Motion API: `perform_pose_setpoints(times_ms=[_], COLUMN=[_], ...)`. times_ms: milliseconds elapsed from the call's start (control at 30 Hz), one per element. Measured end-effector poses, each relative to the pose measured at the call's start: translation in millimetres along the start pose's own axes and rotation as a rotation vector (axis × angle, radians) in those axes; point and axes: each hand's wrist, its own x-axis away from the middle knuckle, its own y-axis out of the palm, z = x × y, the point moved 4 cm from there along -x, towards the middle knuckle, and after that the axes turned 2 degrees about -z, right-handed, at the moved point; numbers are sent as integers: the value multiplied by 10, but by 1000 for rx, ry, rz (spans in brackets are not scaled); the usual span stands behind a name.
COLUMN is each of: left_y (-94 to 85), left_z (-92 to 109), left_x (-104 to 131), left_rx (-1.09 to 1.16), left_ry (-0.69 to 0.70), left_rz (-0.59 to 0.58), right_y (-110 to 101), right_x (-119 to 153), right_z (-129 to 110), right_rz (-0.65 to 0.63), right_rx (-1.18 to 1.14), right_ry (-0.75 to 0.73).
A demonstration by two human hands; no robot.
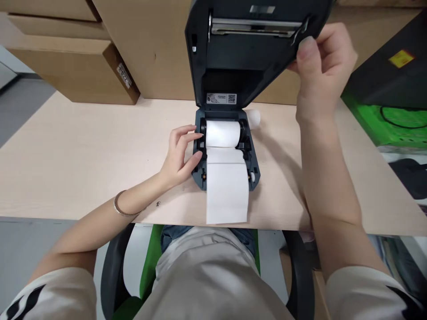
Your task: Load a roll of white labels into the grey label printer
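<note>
A dark label printer (255, 171) stands on the table with its lid (236, 58) raised. Inside it lies a white paper roll (223, 134), and a strip of labels (227, 191) runs out over the front, down past the table's edge. My left hand (182, 155) rests at the printer's left side, fingers apart, the fingertips touching its rim. Up at the right, my right hand (322, 66) grips the lid's edge, thumb on the inner face and the other fingers partly hidden behind.
Cardboard boxes (66, 66) stand at the back left of the wooden table (83, 155). Behind the printer, a white roll (253, 119) lies at the right. A green crate (393, 124) holds a black box (387, 75) farther right. Chair armrests (115, 271) flank the body.
</note>
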Motion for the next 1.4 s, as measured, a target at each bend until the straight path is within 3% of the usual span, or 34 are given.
perform_pose_setpoints(times_ms=[167,300,433,733,867,933,1067,1133,1267,1400], left_y=[80,103,93,91,113,113,92,87,84,83], left_z=[-136,-133,-109,-135,-152,-153,-131,-124,-108,-96], left_x=[13,39,39,37,47,44,15,1,-20,-32], left_rx=[119,206,159,97,144,153,160,161,166,162], left_ry=[-89,-119,-123,-166,-235,-261,-256,-264,-263,-252], left_rz=[-87,-81,-94,-145,-209,-240,-267,-272,-256,-245], right_y=[-66,5,172,159,240,316,595,699,804,825], right_x=[5,26,77,91,157,208,438,556,652,621], right_z=[-114,-102,16,281,193,52,-152,-142,-20,10], right_rz=[-60,17,-80,-209,-257,-348,-874,-1054,-1147,-1096], right_rx=[137,209,166,10,92,219,599,744,863,802], right_ry=[-50,97,266,428,418,326,120,81,83,23])
